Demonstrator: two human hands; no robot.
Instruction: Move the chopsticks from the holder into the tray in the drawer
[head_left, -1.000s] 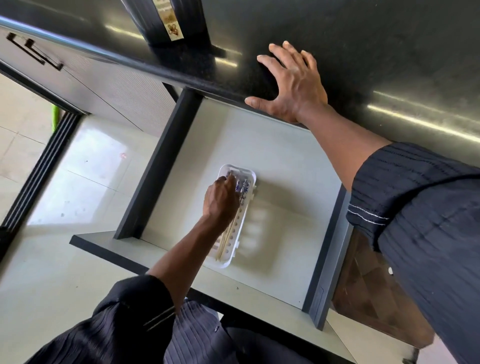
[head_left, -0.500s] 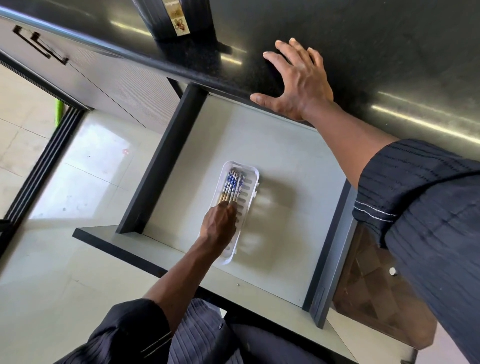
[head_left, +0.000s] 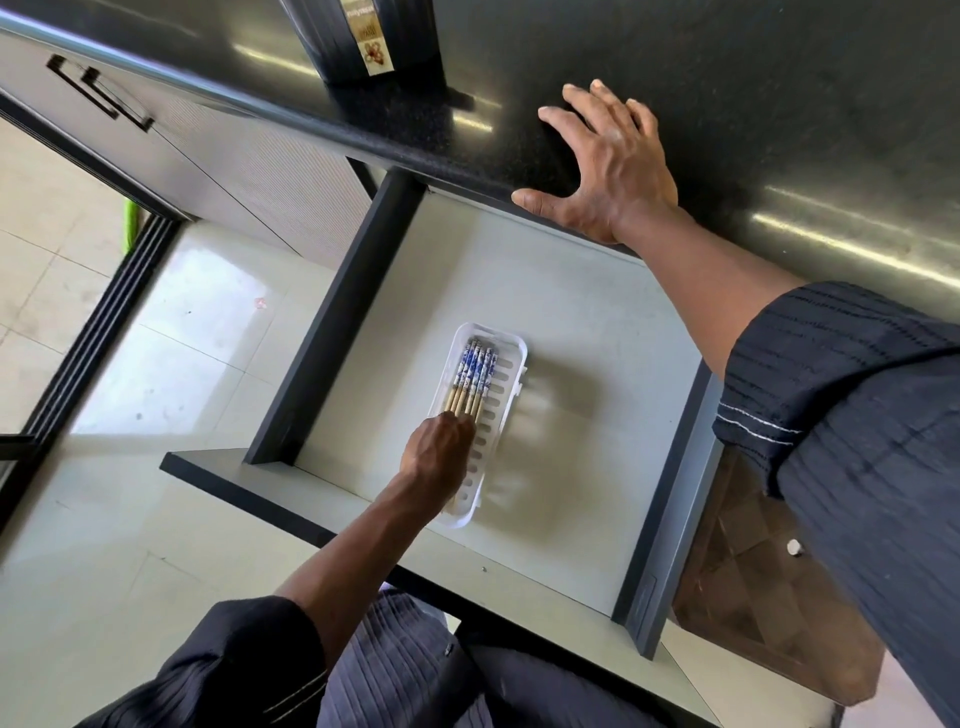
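A white slotted tray (head_left: 515, 358) lies in the open drawer (head_left: 576, 312), left of its middle. Several chopsticks (head_left: 475, 371), with blue-and-white patterned tops and plain wooden shafts, lie side by side along the tray's left side. My left hand (head_left: 436, 457) reaches into the drawer from below, its fingers curled over the chopsticks' wooden near ends and hiding them. My right hand (head_left: 608, 171) rests flat and spread on the black countertop (head_left: 779, 104) at the drawer's far edge, holding nothing.
A dark container with a gold label (head_left: 363, 41) stands on the counter, to the left of my right hand. The drawer's dark side walls (head_left: 337, 322) frame the tray. Grey cabinet doors with black handles (head_left: 98, 93) are on the left, and a brown wooden surface (head_left: 753, 597) lies at lower right.
My left hand slid back along the tray from the patterned tops to the wooden ends, uncovering the chopsticks lying in the tray. My right hand stayed on the counter.
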